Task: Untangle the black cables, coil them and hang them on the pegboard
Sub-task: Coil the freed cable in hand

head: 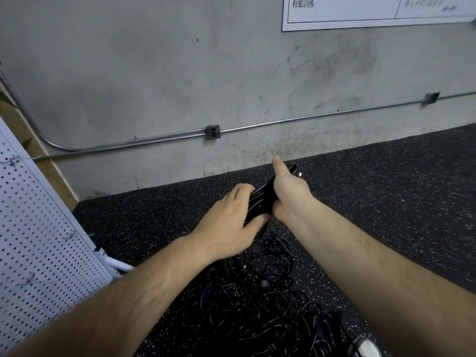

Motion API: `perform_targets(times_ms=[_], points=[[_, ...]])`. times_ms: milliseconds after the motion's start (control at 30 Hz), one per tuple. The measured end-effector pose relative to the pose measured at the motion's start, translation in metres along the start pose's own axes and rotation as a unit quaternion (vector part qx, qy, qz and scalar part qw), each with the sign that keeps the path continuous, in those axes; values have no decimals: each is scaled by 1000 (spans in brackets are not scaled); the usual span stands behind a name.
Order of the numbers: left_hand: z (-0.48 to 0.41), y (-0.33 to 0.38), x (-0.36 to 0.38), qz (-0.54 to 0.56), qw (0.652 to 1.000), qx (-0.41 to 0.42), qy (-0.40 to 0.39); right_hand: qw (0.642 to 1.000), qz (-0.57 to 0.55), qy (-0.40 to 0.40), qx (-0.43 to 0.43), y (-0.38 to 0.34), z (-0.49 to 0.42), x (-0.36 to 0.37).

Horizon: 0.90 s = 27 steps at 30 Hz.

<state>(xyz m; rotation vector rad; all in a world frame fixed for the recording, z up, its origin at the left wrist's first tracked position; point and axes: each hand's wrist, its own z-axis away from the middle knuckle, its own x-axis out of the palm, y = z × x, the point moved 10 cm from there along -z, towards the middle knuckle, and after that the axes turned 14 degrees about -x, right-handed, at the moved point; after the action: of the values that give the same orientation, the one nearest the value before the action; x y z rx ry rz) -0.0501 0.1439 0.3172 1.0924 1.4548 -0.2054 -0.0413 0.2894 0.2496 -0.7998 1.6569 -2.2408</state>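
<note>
Black cable, wound into a tight, elongated coil (261, 200), sits between our two hands, raised above the floor (386, 202) and tilted so that its far end pokes out past our right thumb. Our left hand (226, 222) takes the near end: fingers curled over the top of the strands, thumb pressed in from below, so that grip is clamped on the coil. Our right hand (289, 193) clasps the middle from the other side, thumb stretched up along the strands. Its fingers go round the far side out of our sight, and its grip is closed on the coil as well.

Just beneath our hands, more black cable lies in a loose tangle (270, 302) spread across the speckled dark floor, loops crossing one another, with a small plug visible among them. At the lower right edge we see the toe of a light shoe (365, 346) beside the tangle.

To our left stands the white pegboard (38, 240), leaning on a wooden frame (51, 173), with a few wire hooks (69, 235) on its face. Beyond the floor rises a grey concrete wall (180, 73). A metal conduit (283, 121) runs along it through a small outlet box (212, 131). A white printed sheet (360, 14) hangs at the upper right.
</note>
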Motion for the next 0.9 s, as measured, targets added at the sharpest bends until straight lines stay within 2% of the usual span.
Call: perform_targets(times_ms=[133,233,333,400,433,500,567,667,733,833,900], points=[[-7,-11,-7,89,994,-51,25,991,39,-78,-104,-33,21,13],[-13,-21,-8,147,982,-115,4,977,90,-114,-157,-44,41,23],[-17,-25,-7,181,974,-134,-15,957,135,-148,-210,-53,56,32],[-18,-33,-4,278,945,-165,-38,941,154,-177,-243,-59,62,39],[-18,-37,-3,346,918,-191,-48,936,155,-193,-249,-61,63,43],[-18,-46,-3,465,852,-238,-48,935,137,-223,-239,-61,60,49],[-17,-50,-9,514,820,-248,-33,937,87,-263,-212,-59,55,55],[-16,-47,-11,523,822,-223,-32,929,-47,-334,-151,-56,55,64],[-15,-49,-7,531,812,-240,-34,931,-96,-336,-106,-53,56,64],[-17,-52,-7,576,779,-243,-51,927,-123,-345,-78,-53,61,66],[-18,-52,-9,562,791,-229,-80,927,-76,-355,-97,-52,64,68]])
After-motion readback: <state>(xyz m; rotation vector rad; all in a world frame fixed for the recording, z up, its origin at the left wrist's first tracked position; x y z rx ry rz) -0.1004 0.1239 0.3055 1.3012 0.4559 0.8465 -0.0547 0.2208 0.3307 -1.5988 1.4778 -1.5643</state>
